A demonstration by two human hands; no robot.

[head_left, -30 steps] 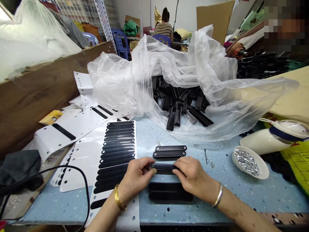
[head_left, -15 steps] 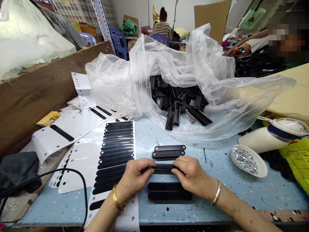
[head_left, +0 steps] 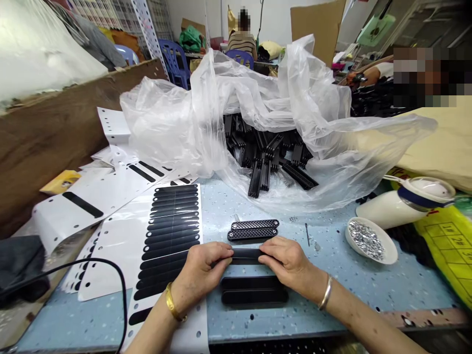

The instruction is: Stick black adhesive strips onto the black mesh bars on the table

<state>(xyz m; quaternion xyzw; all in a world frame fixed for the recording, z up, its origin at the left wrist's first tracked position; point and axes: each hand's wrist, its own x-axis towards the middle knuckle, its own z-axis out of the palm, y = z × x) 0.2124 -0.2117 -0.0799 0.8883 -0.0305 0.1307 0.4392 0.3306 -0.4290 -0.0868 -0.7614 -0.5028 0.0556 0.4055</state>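
Note:
A slim black bar [head_left: 245, 256] lies crosswise between my hands. My left hand [head_left: 206, 265] pinches its left end between thumb and fingers, and my right hand [head_left: 289, 260] does the same at the right end. The fingers hide both tips of the bar. Just below it, a pair of smooth black bars [head_left: 254, 290] rests on the table. Above it sits a pair of textured black bars [head_left: 253, 230] with screws at their ends. To the left is a white sheet [head_left: 184, 314] carrying rows of black rounded strips [head_left: 171, 228].
A large clear plastic bag [head_left: 169, 123] holds many black parts [head_left: 267, 152] at the back. On the right are a white bowl [head_left: 389, 248] of small silvery pieces and a white bottle [head_left: 383, 209]. A black cable [head_left: 123, 295] curves at left. Two other people are farther back.
The view has shifted slightly, so everything sits a little farther left. Both hands keep their pinch on the black bar with hardly any movement.

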